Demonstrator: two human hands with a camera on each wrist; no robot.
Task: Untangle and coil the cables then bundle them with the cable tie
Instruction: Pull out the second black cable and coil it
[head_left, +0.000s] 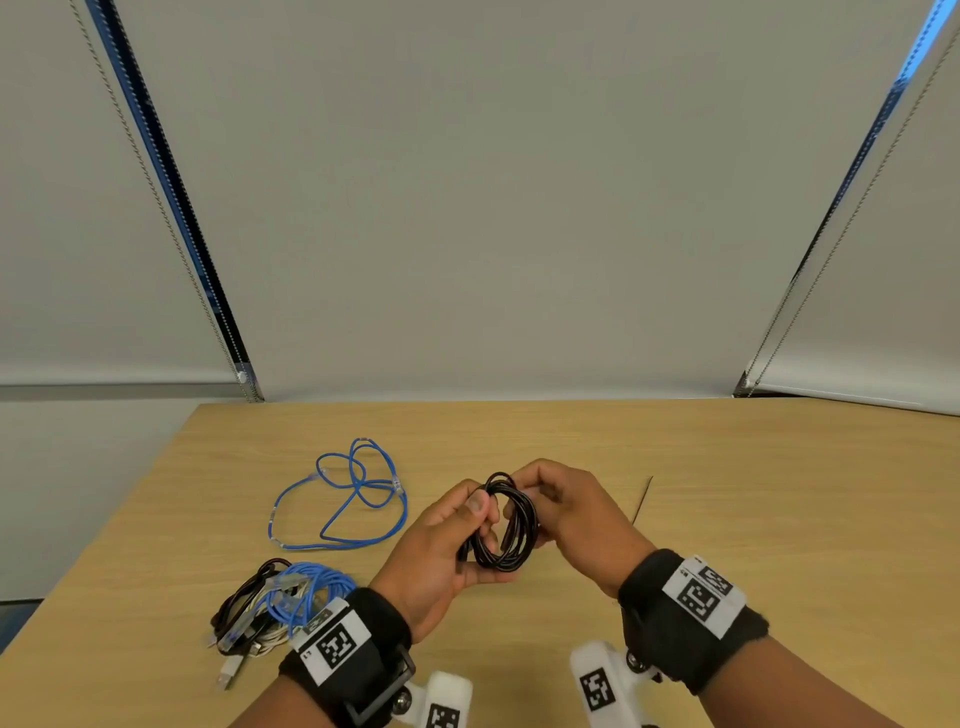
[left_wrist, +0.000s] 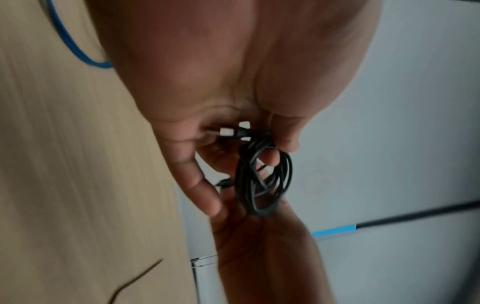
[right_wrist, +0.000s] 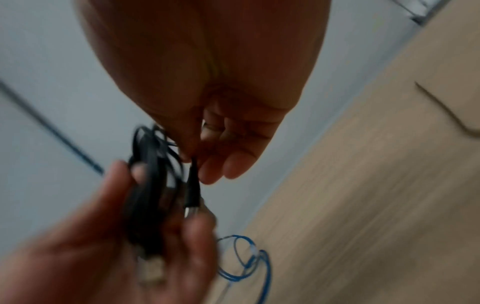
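Far left, near the counter's (head_left: 727, 519) front edge, a bundle of coiled cables (head_left: 270, 605) lies in a heap: blue, black and white loops, with a USB plug (head_left: 227, 678) poking toward the edge. Just behind it a loose blue network cable (head_left: 343, 499) sprawls in untidy loops, well back from the counter's left edge. The wrist bands carry square black-and-white marker codes; there is no readable writing anywhere. Centre now: the left hand (head_left: 441, 545) grips the black cable coil (head_left: 506, 525), thumb pinched over the strands, holding it above the wood. The right hand (head_left: 576, 514) has its fingers curled on the coil's other side, pinching a cable end. Right of the hands, a thin dark cable tie (head_left: 643, 499) lies alone on open wood stretching to the right.
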